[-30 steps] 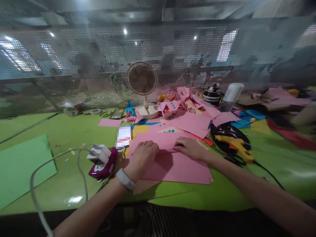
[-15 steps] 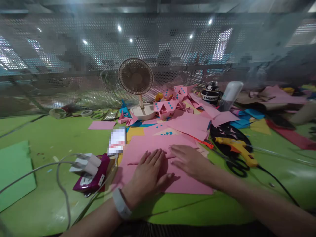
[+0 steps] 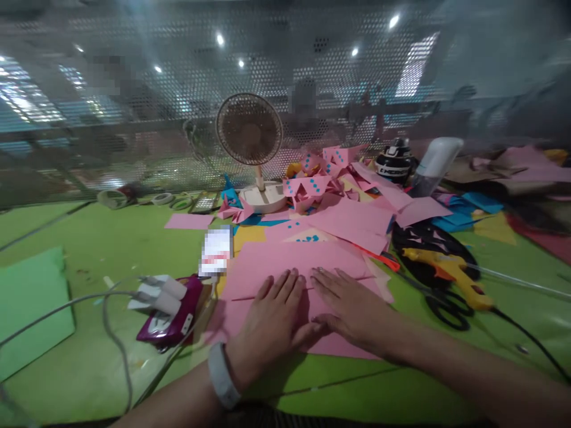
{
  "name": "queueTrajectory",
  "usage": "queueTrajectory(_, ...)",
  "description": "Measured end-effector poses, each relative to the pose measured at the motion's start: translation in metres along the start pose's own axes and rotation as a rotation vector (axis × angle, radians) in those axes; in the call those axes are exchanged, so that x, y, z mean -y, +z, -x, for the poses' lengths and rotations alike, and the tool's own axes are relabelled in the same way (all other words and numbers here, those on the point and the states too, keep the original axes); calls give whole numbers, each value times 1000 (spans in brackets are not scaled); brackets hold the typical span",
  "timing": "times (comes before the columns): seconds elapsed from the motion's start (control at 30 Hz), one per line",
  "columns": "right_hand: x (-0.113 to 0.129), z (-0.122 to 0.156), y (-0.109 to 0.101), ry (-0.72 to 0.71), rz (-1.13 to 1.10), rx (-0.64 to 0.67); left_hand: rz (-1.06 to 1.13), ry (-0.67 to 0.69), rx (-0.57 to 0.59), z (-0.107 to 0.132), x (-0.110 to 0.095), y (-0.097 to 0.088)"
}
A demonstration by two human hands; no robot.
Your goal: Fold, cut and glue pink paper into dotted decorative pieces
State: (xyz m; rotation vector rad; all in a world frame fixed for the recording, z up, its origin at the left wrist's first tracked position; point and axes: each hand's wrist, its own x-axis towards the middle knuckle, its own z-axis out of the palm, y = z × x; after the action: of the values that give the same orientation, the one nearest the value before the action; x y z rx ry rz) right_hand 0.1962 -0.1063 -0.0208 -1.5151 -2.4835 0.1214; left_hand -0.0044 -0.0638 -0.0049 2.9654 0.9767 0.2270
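Note:
A large sheet of pink paper (image 3: 285, 255) lies in front of me, with a fold edge running across its middle. My left hand (image 3: 274, 312) rests flat on it, fingers stretched over that edge and thumb pointing right. Beside it, my right hand (image 3: 350, 303) lies flat on the same paper, its fingertips just past the edge. The thumbs almost meet. Neither hand grips anything, and part of the fold is hidden beneath them. A grey band (image 3: 223, 375) circles my left wrist.
Left are a purple power strip (image 3: 191, 309) with white plugs, a phone (image 3: 216, 252) and a green sheet (image 3: 35, 309). Right are a yellow glue gun (image 3: 459, 273) and black scissors (image 3: 450, 309). Behind stand a fan (image 3: 250, 129), pink paper pieces (image 3: 357, 220) and a bottle (image 3: 437, 163).
My right hand has shifted slightly so its thumb now reaches in toward my left hand. My left hand stays on the paper. The whole view has tilted and moved a little.

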Motion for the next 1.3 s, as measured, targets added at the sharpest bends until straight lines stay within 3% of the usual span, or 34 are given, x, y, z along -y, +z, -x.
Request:
queueTrajectory(0.37, -9, 5, 16, -46, 61, -49, 51, -59, 21, 7, -5, 2)
queueTrajectory(0.8, 6, 0, -9, 25, 54, 110, -10, -27, 12, 5, -2, 0)
queueTrajectory(1.3, 8, 5, 2, 16, 140, 70, -40, -88, 13, 9, -10, -1)
